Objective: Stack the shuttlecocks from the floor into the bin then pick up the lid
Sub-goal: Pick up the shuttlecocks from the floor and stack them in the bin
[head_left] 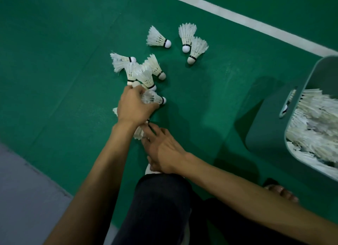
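Note:
Several white feather shuttlecocks lie on the green floor: a cluster [140, 71] just beyond my hands and three more farther off, one [158, 38] alone and a pair [192, 42] to its right. My left hand [134, 105] is closed over a shuttlecock [155, 98] whose cork sticks out to the right. My right hand [161, 149] reaches under the left wrist, its fingers on the feathers of another shuttlecock [139, 133]. The grey-green bin [270, 120] stands at the right, full of shuttlecocks. No lid is in view.
A white court line [237, 16] crosses the floor at the top right. A grey strip of floor [22, 190] borders the green mat at the lower left. My knee in dark trousers [161, 204] and a bare foot [281, 191] are at the bottom.

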`<state>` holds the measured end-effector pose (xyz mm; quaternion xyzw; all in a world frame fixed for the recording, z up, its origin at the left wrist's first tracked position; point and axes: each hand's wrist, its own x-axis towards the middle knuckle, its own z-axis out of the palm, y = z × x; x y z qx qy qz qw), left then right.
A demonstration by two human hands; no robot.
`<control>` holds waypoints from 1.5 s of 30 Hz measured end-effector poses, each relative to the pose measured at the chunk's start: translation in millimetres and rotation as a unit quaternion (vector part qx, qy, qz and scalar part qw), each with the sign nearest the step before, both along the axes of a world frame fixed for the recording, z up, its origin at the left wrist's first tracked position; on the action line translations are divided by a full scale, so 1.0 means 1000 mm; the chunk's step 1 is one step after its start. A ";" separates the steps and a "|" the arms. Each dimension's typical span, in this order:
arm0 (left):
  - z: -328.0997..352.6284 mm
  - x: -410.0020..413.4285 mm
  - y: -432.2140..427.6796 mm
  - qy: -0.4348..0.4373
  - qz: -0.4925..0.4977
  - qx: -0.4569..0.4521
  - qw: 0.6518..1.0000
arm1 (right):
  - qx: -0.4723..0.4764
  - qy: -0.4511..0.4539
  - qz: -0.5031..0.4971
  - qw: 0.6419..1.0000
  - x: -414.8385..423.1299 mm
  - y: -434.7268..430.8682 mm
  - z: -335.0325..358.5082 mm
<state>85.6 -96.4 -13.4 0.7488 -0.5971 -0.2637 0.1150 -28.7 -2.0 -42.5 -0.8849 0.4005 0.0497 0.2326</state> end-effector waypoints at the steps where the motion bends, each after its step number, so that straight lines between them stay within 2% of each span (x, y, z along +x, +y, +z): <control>1: 0.003 -0.005 0.000 -0.004 0.016 -0.018 1.000 | 0.003 0.005 -0.017 1.000 -0.001 -0.001 0.001; 6: 0.022 -0.028 0.010 0.050 0.054 -0.089 0.993 | -0.026 -0.063 -0.180 0.981 -0.022 -0.002 0.034; 10: 0.050 -0.055 0.019 0.147 0.061 -0.163 0.974 | -0.061 -0.109 -0.322 0.938 -0.057 -0.004 0.076; 16: 0.096 -0.131 0.019 0.277 0.010 -0.200 0.940 | -0.145 -0.131 -0.433 0.880 -0.153 -0.010 0.140; 19: 0.110 -0.177 0.028 0.323 -0.023 -0.211 0.922 | -0.117 -0.214 -0.539 0.806 -0.210 0.001 0.168; 22: 0.113 -0.218 0.044 0.335 -0.097 -0.183 0.919 | -0.078 -0.306 -0.640 0.700 -0.269 0.018 0.176; 24: 0.112 -0.240 0.055 0.324 -0.147 -0.177 0.918 | -0.098 -0.296 -0.698 0.644 -0.304 0.028 0.169; 26: 0.110 -0.258 0.064 0.299 -0.195 -0.190 0.915 | -0.114 -0.251 -0.745 0.607 -0.333 0.035 0.155; 28: 0.107 -0.273 0.071 0.265 -0.229 -0.208 0.913 | -0.094 -0.212 -0.767 0.599 -0.353 0.040 0.138; 31: 0.108 -0.283 0.071 0.228 -0.226 -0.229 0.919 | -0.043 -0.168 -0.774 0.609 -0.369 0.046 0.122; 33: 0.112 -0.285 0.070 0.222 -0.220 -0.243 0.918 | -0.020 -0.147 -0.771 0.619 -0.372 0.048 0.117; 36: 0.118 -0.291 0.076 0.234 -0.231 -0.242 0.913 | -0.010 -0.126 -0.779 0.614 -0.367 0.044 0.110; 40: 0.118 -0.294 0.089 0.243 -0.281 -0.160 0.915 | -0.010 -0.136 -0.788 0.600 -0.359 0.037 0.098; 45: 0.118 -0.292 0.111 0.161 -0.379 -0.044 0.910 | 0.026 -0.149 -0.786 0.600 -0.359 0.038 0.089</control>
